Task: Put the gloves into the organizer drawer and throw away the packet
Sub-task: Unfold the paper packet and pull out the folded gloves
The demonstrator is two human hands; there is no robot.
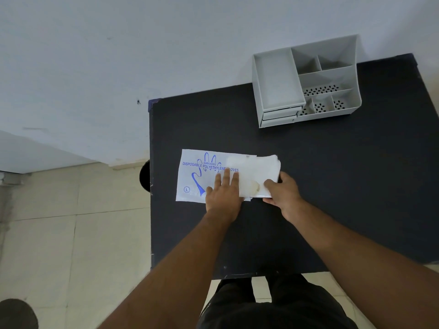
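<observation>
A clear plastic packet (197, 173) with blue print of a hand lies flat on the black table (332, 186). A stack of whitish gloves (256, 169) sticks out of its right end. My left hand (223, 193) presses flat on the packet, fingers spread. My right hand (282, 191) grips the right edge of the glove stack. The grey organizer (306, 81) stands at the table's far right, with two shut drawers (279, 117) on its front left.
A dark round object (145, 176) peeks out past the table's left edge. The table sits against a white wall (118, 55). Tiled floor (71, 233) lies to the left, and a dark round shape (16, 314) sits at the bottom left corner.
</observation>
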